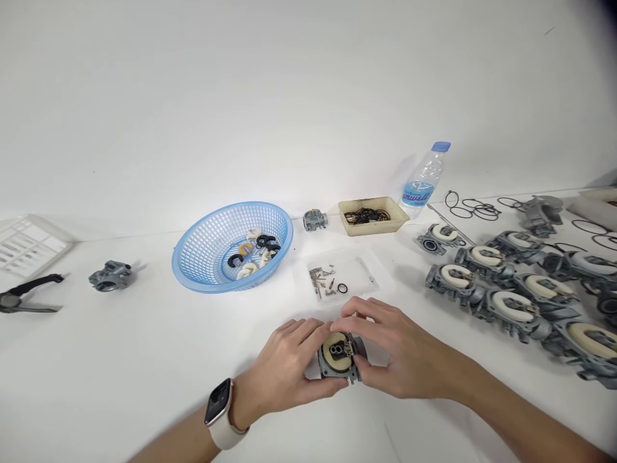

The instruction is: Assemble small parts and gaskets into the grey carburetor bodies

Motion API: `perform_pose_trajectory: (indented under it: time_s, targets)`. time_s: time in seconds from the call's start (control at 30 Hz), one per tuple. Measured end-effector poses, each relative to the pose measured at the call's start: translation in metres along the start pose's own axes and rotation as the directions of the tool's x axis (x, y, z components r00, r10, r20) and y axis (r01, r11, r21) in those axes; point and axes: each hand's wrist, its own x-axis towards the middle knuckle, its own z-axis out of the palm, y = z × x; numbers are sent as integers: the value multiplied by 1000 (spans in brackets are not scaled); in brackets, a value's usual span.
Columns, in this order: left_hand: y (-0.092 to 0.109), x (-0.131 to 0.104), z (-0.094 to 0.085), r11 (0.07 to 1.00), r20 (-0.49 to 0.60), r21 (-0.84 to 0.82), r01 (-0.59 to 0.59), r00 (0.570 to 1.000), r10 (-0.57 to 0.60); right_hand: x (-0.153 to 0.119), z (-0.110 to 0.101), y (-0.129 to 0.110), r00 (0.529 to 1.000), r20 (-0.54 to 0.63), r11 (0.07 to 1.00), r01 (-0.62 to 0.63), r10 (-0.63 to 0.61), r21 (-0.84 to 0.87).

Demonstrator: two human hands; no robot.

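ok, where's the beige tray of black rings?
Head view: the beige tray sits toward the back, just right of centre, between the water bottle and a small metal part.

I seem to be in an assembly workshop. Grey metal castings point(538, 328) with cream C-shaped inserts point(500, 303) cluster on my white tabletop point(144, 360); 1 blue plastic mesh basket point(200, 257) holds loose parts point(248, 270).
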Motion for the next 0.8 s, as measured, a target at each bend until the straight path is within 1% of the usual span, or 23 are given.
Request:
perform_pose_trajectory:
  time_s: [0.17,0.33,0.63,0.8]
  targets:
    - [0,0,0,1000,-1,-21,1,1000,-1,-1,-1,-1,998,27,996,53,-55,75]
    - [-1,0,0,1000,-8,4,-9,1000,9,0,-1,0,1000,-1,999,13,-13,46]
    - [-1,0,0,1000,4,3,-1,1000,1,-1,0,0,998,24,995,49,-51,83]
    - [-1,0,1,999,-17,29,-21,1000,21,-1,-3,-1,1000,-5,997,18,-17,76]
